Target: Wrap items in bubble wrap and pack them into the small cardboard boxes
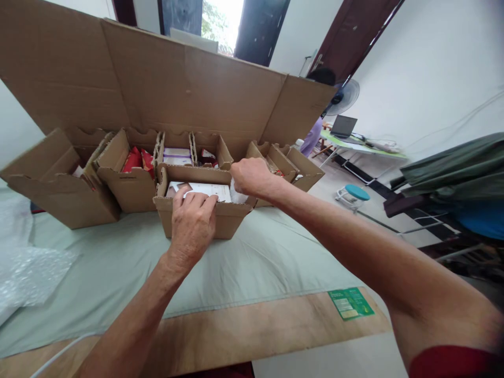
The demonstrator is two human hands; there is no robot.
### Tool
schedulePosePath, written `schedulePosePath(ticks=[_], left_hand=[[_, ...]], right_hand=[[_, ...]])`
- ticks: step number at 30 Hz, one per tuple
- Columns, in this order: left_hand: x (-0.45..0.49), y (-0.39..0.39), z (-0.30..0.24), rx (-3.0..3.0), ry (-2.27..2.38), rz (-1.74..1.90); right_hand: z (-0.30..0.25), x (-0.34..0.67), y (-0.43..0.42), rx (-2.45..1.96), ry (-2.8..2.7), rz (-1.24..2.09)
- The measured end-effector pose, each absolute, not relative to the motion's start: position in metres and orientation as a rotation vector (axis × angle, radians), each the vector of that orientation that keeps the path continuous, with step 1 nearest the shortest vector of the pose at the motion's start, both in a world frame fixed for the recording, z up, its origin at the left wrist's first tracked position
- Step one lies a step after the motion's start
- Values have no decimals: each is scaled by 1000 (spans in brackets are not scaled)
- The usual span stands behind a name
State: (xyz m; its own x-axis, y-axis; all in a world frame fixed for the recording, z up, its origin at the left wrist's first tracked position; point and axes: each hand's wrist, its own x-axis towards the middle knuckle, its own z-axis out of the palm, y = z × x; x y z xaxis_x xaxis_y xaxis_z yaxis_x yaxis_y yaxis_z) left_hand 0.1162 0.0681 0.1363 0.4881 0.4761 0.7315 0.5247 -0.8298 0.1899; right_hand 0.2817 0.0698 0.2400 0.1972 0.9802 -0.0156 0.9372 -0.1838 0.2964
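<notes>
A small open cardboard box (224, 220) stands on the cloth in front of me. Inside it lies a white printed carton (208, 190), with a bunch of clear bubble wrap (237, 196) at the right end. My left hand (192, 220) is curled over the box's front wall, fingertips at the carton and thumb hidden. Above the right end, my right hand (252, 177) is closed in a fist against the bubble wrap. Its fingertips are turned away from view.
Behind stands a row of open cardboard boxes (134, 194), some with red packets (138, 160), before a tall cardboard panel (189, 79). Bubble wrap sheets (35, 273) lie at left. A person in purple (313, 137), a laptop (344, 127) and a blue stool (357, 192) are at right.
</notes>
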Motion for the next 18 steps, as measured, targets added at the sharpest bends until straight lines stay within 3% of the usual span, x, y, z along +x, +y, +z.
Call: schedulePosePath(ticks=[5, 11, 18], left_hand=[[114, 66, 135, -2684, -902, -1301], [115, 66, 135, -2649, -892, -1289], [116, 66, 134, -2664, -904, -1274]], right_hand=[[220, 282, 66, 2233, 1826, 138], [236, 289, 61, 2169, 1832, -101], [219, 289, 65, 2253, 1869, -120]])
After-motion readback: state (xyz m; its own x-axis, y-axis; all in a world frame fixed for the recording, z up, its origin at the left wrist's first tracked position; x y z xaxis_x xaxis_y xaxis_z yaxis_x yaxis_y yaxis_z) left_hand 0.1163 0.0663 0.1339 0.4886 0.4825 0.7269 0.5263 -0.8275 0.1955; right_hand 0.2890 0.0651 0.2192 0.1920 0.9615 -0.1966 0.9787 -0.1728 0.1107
